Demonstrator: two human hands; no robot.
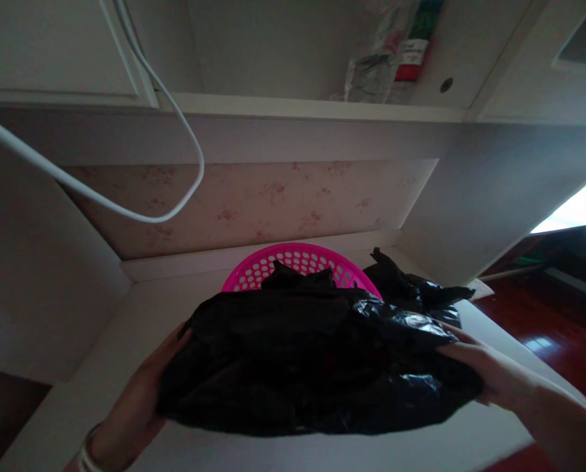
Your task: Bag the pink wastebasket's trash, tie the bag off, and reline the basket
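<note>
A large black plastic bag (317, 367) spans the lower middle of the view, its contents hidden. My left hand (145, 387) grips the bag's left end, some fingertips tucked out of sight at its edge. At the right end, my right hand (484, 367) is closed on the same bag. Behind it stands a bright pink basket (297, 252) with round holes, partly covered by the bag. Black plastic peaks show over the basket's front part. To the basket's right lies another black bag (421, 292) on the white surface.
A white counter (101, 347) runs beneath the bag, against flowered wallpaper (273, 196). White side panels flank it. Overhead, an open cabinet shelf (273, 105) holds clear plastic and a red-green package (413, 56). A white cable (195, 177) hangs at the upper left. Reddish floor (533, 328) shows at right.
</note>
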